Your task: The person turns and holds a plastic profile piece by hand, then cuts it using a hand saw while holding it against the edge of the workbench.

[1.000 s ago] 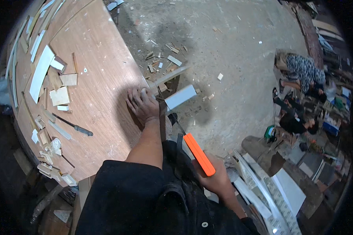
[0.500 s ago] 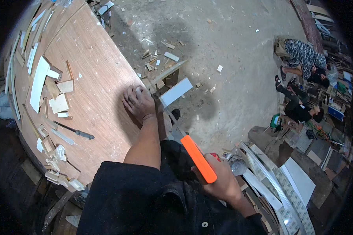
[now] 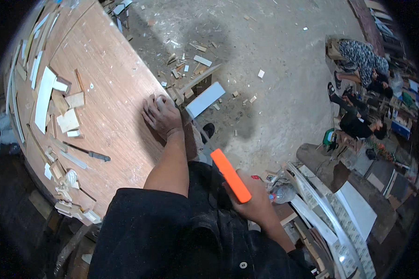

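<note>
The right hand [image 3: 253, 197] grips an orange-handled saw [image 3: 230, 176], its blade toward the white block [image 3: 206, 100] just past the counter [image 3: 111, 79] edge. The left hand [image 3: 163, 116] lies there, fingers bent; I can't tell if it's holding anything.

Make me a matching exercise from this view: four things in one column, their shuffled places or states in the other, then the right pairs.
1. Left hand
2. Right hand
3. Dark-handled tool
4. White-faced block

A. Lying on the table, left of both hands
B. Out beyond the table's edge
C. On the tabletop, close to its edge
D. Gripping the orange-handled tool

Pairs: 1-C, 2-D, 3-A, 4-B
</note>
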Demonstrator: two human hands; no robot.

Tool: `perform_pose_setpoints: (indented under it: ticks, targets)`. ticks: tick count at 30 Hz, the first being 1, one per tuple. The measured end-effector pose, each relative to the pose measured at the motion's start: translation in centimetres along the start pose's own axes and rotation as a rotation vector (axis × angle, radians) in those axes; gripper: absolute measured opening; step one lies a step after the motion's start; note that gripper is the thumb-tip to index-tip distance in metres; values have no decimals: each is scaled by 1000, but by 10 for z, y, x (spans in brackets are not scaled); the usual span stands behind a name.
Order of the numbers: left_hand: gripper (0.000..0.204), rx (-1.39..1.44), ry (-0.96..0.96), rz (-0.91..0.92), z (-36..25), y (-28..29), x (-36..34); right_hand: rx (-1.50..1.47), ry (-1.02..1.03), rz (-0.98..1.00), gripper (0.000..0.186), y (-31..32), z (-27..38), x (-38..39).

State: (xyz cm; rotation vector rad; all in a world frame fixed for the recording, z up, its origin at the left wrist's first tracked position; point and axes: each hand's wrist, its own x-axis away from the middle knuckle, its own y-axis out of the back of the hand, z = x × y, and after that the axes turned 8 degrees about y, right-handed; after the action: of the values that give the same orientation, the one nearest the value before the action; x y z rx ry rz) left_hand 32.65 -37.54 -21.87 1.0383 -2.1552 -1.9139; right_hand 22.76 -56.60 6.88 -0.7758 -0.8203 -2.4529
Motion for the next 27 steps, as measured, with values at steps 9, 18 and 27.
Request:
perform_pose_setpoints:
  ticks: [9,18,27]
  targets:
    - [14,81,-1,43,3,3,3,179,153,-19,23,-2,-25,18]
    - [12,115,98,10,2,0,7,-47,15,-116,22,-6,-7,-1]
    - [18,130,150,163,6,-1,9,117,-51,-49,22,20,50,17]
